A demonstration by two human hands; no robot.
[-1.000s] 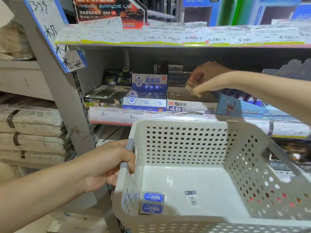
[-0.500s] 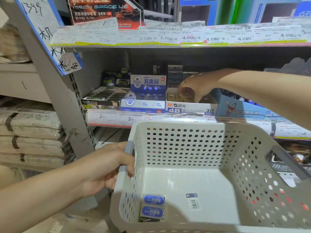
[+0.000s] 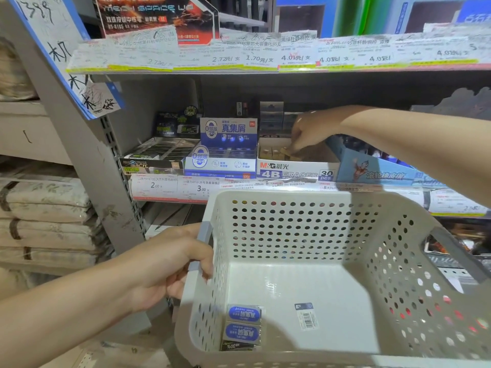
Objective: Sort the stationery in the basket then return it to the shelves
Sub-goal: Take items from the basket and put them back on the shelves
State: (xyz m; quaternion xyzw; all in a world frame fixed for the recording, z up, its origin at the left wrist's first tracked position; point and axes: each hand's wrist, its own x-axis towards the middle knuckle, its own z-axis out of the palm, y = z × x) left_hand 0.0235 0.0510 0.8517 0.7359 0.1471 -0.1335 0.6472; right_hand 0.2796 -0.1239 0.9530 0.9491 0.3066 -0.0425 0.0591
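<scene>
Perforated plastic basket (image 3: 332, 261), held out in front of the eraser shelf (image 3: 292, 185). Two blue-labelled wrapped erasers (image 3: 244, 323) lie stacked against the basket's left wall, with a darker packet (image 3: 236, 346) just beneath them; a barcode sticker (image 3: 307, 316) lies near the middle of the basket floor. The erasers appear light, firm and slick in their wrappers, so a pinch across the short sides should lift each one. Left hand (image 3: 170, 266): fingers curled round the grey handle (image 3: 202, 245) on the basket's left rim, carrying it. Right hand (image 3: 312, 131): beyond the basket, fingertips lowered into the open 4B eraser box (image 3: 295, 168), touching a tan eraser (image 3: 288, 152); whether it pinches it cannot be told.
</scene>
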